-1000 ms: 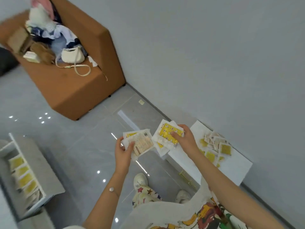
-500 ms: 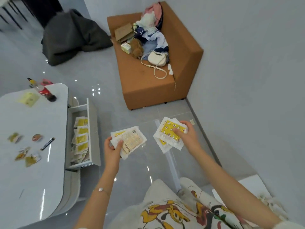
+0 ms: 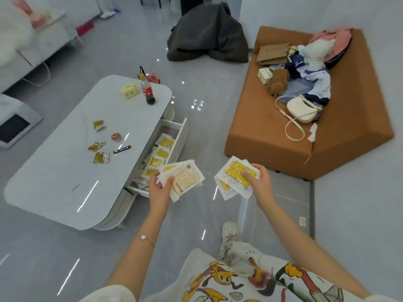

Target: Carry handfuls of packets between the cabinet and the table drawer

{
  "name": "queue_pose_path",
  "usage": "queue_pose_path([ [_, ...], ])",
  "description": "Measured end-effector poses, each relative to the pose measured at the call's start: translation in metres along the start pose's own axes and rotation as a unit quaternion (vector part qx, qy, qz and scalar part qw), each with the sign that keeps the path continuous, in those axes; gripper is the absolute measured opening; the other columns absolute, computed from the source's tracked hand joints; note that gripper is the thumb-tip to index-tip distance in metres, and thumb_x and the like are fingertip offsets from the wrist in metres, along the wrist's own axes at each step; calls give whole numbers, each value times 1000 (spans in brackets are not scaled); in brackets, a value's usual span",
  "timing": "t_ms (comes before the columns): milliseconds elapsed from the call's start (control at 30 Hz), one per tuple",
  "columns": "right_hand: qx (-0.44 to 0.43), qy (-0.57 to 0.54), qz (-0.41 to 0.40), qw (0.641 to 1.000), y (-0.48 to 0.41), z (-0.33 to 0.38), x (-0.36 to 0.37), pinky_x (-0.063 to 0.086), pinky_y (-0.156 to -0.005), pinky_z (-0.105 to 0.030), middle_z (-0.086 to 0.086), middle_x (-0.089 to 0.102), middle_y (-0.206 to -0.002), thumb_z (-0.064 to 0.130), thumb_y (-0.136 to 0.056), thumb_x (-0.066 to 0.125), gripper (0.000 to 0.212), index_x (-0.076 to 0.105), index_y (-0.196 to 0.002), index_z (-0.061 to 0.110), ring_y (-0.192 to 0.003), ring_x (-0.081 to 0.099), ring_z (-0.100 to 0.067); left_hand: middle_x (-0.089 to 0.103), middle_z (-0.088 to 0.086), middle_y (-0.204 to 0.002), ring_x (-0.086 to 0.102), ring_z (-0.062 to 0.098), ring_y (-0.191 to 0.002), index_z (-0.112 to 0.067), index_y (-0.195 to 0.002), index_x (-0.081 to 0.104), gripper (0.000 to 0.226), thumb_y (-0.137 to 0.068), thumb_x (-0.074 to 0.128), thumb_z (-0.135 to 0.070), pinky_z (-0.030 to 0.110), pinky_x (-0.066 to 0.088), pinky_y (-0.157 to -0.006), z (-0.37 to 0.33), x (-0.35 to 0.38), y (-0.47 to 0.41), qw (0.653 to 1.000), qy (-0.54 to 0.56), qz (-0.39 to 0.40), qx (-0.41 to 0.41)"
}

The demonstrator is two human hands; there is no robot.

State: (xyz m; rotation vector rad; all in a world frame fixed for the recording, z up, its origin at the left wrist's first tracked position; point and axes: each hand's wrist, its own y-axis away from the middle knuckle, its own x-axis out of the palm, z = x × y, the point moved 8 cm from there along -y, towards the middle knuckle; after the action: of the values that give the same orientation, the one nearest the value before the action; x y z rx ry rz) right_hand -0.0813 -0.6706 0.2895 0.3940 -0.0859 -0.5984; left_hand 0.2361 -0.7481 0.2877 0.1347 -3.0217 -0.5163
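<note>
Both hands carry packets — the left hand grips a fanned stack, printed backs up, fingers curled round its lower edge; the right hand pinches a second stack, yellow faces up. Both stacks hover over the floor, just right of the open drawer, which already holds yellow packets. This looks like the carrying step; next, each stack likely needs lowering flat into that drawer. Beyond it, a bottle stands on the bench.

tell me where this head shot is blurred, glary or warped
Head view: the white sofa at top left is smeared with motion blur; the glossy floor and the white table carry bright streaks of lamp glare; the wide lens bends the room's edges, so the brown sofa leans. The hands and their packets, left and right, are fairly sharp, though the print is unreadable.
</note>
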Motion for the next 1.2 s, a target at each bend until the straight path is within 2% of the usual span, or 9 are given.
queue_pose_path([
  [167, -10, 25, 73, 997, -77, 40, 34, 56, -68, -28, -10, 63, -111, 13, -85, 71, 34, 54, -114, 14, -91, 66, -22, 67, 2, -108, 70, 21, -94, -15, -125, 45, 37, -92, 62, -14, 43, 58, -81, -10, 9, -37, 996, 39, -85, -10],
  [333, 0, 39, 153, 988, -141, 76, 84, 55, -63, -25, -5, 64, -105, 14, -87, 69, 33, 52, -115, 14, -86, 67, -18, 65, 8, -114, 69, 20, -95, -10, -131, 41, 44, -92, 62, -12, 37, 60, -76, -7, 2, -57, 981, 75, -178, -18],
  [467, 39, 34, 181, 982, -180, 85, 140, 53, -67, -29, -3, 64, -101, 13, -87, 68, 34, 52, -117, 15, -84, 66, -18, 65, 6, -113, 69, 22, -95, -14, -124, 44, 36, -92, 62, -13, 36, 60, -72, -2, -15, -73, 962, 111, -245, -37],
  [567, 67, 48, 196, 977, -208, 82, 187, 53, -67, -30, -5, 64, -102, 16, -88, 67, 36, 51, -120, 14, -83, 65, -19, 65, 7, -109, 69, 21, -91, -14, -123, 43, 35, -93, 60, -12, 32, 60, -68, -2, -32, -92, 949, 128, -286, -40],
  [733, 83, 89, 234, 965, -261, 80, 266, 53, -67, -32, -9, 64, -103, 16, -87, 68, 34, 52, -118, 14, -83, 65, -20, 62, 9, -113, 65, 27, -93, -19, -117, 42, 29, -94, 58, -12, 40, 56, -75, 15, -62, -150, 923, 175, -335, -80],
  [833, 77, 121, 227, 963, -292, 80, 294, 54, -70, -34, -12, 65, -106, 19, -88, 67, 33, 55, -117, 11, -85, 65, -21, 60, 8, -116, 64, 26, -95, -19, -116, 42, 26, -95, 57, -12, 33, 53, -62, 34, -69, -178, 899, 203, -369, -118],
  [933, 99, 144, 232, 957, -322, 77, 322, 56, -74, -36, -11, 65, -108, 20, -87, 68, 36, 54, -119, 11, -89, 65, -23, 59, 11, -125, 63, 28, -101, -18, -121, 43, 30, -95, 57, -11, 33, 52, -61, 50, -73, -205, 884, 224, -383, -149],
  [1100, 133, 213, 276, 928, -365, 48, 377, 54, -79, -39, -11, 65, -109, 19, -87, 68, 28, 53, -111, 15, -93, 65, -26, 58, 13, -126, 62, 28, -101, -12, -122, 41, 32, -95, 57, -14, 33, 52, -58, 85, -77, -244, 847, 242, -415, -228],
  [1200, 173, 263, 310, 897, -392, 6, 416, 54, -85, -43, -17, 66, -115, 17, -87, 68, 35, 57, -118, 7, -96, 66, -30, 56, 9, -116, 61, 23, -92, -12, -122, 40, 30, -97, 55, -15, 32, 51, -57, 109, -78, -276, 831, 234, -434, -256],
])
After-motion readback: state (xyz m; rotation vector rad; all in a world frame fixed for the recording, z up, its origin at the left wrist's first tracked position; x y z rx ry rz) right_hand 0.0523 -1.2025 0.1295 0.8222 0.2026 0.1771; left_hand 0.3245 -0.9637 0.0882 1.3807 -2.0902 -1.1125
